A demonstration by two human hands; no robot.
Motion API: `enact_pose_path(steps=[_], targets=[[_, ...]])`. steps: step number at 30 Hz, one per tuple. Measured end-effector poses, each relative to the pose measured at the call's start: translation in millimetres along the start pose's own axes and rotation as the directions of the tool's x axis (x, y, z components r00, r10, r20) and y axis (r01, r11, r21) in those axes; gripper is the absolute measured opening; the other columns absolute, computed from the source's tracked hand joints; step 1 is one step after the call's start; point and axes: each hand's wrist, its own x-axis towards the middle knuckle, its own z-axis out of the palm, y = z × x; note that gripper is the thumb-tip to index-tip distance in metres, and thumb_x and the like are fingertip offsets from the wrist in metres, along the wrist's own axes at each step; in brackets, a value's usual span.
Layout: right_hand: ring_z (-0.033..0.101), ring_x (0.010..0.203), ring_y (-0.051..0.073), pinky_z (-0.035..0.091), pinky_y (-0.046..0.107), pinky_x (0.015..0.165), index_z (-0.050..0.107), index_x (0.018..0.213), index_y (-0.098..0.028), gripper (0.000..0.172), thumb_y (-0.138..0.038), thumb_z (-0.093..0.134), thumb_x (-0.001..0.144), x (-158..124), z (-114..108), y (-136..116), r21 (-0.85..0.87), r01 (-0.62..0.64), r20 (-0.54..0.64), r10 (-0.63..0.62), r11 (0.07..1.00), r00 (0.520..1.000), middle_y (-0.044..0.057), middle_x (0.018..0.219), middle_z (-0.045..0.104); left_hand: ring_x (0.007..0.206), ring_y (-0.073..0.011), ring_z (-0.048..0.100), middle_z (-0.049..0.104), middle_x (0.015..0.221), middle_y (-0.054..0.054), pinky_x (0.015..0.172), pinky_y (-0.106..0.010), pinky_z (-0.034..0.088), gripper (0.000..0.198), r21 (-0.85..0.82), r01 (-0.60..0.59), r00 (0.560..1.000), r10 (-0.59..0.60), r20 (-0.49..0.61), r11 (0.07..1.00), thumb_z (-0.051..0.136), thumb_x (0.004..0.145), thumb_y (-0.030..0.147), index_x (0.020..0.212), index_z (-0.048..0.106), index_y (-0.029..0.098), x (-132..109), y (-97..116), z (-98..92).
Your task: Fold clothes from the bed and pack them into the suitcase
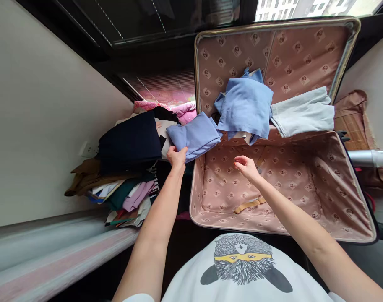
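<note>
My left hand (177, 157) grips the near left edge of a folded periwinkle-blue garment (194, 136), which lies between the clothes pile and the suitcase (196, 218). My right hand (246, 167) hangs over the suitcase's pink patterned base, its fingers loosely bent and apart, with nothing seen in them. Just beyond it, a light blue garment (246, 105) is heaped at the hinge side against the raised lid (300, 54). To its right lies a folded pale grey garment (304, 112).
On the left, a navy folded garment (131, 138) tops a tall stack of mixed clothes (137, 195) by the wall. A tan strap (249, 204) lies inside the suitcase base. Pink fabric (186, 111) sits behind near the window, and a brown checked bag (353, 121) stands at right.
</note>
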Motion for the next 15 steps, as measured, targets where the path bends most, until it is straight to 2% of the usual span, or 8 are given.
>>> enact_pose_path(steps=[2,4,6,9,10,11,13,15], targets=[[0.068,0.075,0.020,0.056,0.034,0.072,0.071,0.099,-0.020,0.034,-0.040,0.065,0.073,-11.3,-4.3,-2.7,-0.023,0.020,0.013,-0.020,1.000,1.000,0.004,0.082,0.073,0.069,-0.0151,0.051,0.043,0.068,0.005,0.070,-0.029,0.048,0.027,-0.052,-0.042,0.999,0.041,-0.016,0.998,0.070,0.059,0.021,0.071,0.046,0.023,-7.3,16.5,-8.1],[0.069,0.077,0.020,0.057,0.035,0.073,0.071,0.103,-0.020,0.036,-0.043,0.067,0.076,-26.4,-13.1,-14.0,-0.048,0.095,0.031,-0.093,0.994,0.995,0.005,0.086,0.073,0.068,-0.0125,0.046,0.038,0.070,0.006,0.067,-0.026,0.044,0.028,-0.170,-0.193,0.979,0.202,0.034,0.966,0.066,0.059,0.018,0.072,0.041,0.023,-19.0,38.4,-24.3],[0.070,0.088,0.022,0.059,0.038,0.080,0.068,0.118,-0.021,0.047,-0.048,0.072,0.080,-44.6,-27.2,-35.5,-0.086,0.245,0.024,-0.244,0.966,0.970,0.009,0.103,0.073,0.066,-0.0113,0.044,0.036,0.070,0.006,0.064,-0.024,0.042,0.032,-0.321,-0.330,0.903,0.396,0.167,0.888,0.065,0.059,0.016,0.073,0.038,0.023,-34.8,64.4,-49.2],[0.059,0.129,0.033,0.052,0.051,0.108,0.050,0.148,-0.025,0.095,-0.057,0.089,0.067,-72.9,-53.7,-74.3,-0.169,0.487,-0.015,-0.497,0.857,0.868,0.015,0.147,0.055,0.066,-0.0107,0.045,0.043,0.072,0.006,0.061,-0.023,0.041,0.034,-0.513,-0.304,0.686,0.558,0.467,0.803,0.069,0.060,0.015,0.078,0.041,0.023,-62.2,104.2,-90.0],[0.050,0.140,0.036,0.045,0.055,0.116,0.043,0.153,-0.026,0.113,-0.059,0.094,0.058,-81.3,-61.5,-84.1,-0.179,0.518,-0.016,-0.529,0.837,0.849,0.015,0.155,0.047,0.066,-0.0107,0.047,0.046,0.074,0.005,0.061,-0.023,0.041,0.034,-0.545,-0.255,0.599,0.573,0.559,0.799,0.069,0.061,0.014,0.080,0.043,0.024,-70.7,115.2,-99.7],[0.043,0.146,0.039,0.039,0.058,0.121,0.041,0.154,-0.027,0.125,-0.060,0.098,0.048,-88.9,-67.7,-90.3,-0.164,0.507,-0.005,-0.514,0.846,0.858,0.015,0.157,0.045,0.067,-0.0109,0.049,0.050,0.076,0.005,0.062,-0.023,0.041,0.034,-0.555,-0.205,0.518,0.571,0.637,0.806,0.070,0.061,0.013,0.083,0.046,0.023,-78.1,123.8,-105.7],[0.044,0.145,0.042,0.037,0.061,0.121,0.045,0.149,-0.026,0.130,-0.057,0.102,0.036,-101.4,-72.6,-89.7,-0.071,0.357,0.067,-0.353,0.931,0.933,0.015,0.149,0.053,0.069,-0.0113,0.052,0.054,0.080,0.004,0.062,-0.023,0.042,0.035,-0.523,-0.127,0.382,0.528,0.758,0.843,0.069,0.060,0.012,0.088,0.050,0.023,-87.9,130.8,-104.6],[0.055,0.134,0.041,0.046,0.060,0.115,0.054,0.140,-0.024,0.117,-0.050,0.103,0.037,-110.4,-66.4,-72.3,0.098,0.095,0.214,-0.114,0.991,0.970,0.013,0.136,0.064,0.070,-0.0114,0.054,0.056,0.080,0.004,0.062,-0.022,0.041,0.037,-0.446,-0.051,0.311,0.438,0.844,0.894,0.069,0.059,0.014,0.092,0.054,0.022,-90.1,121.9,-86.9]])
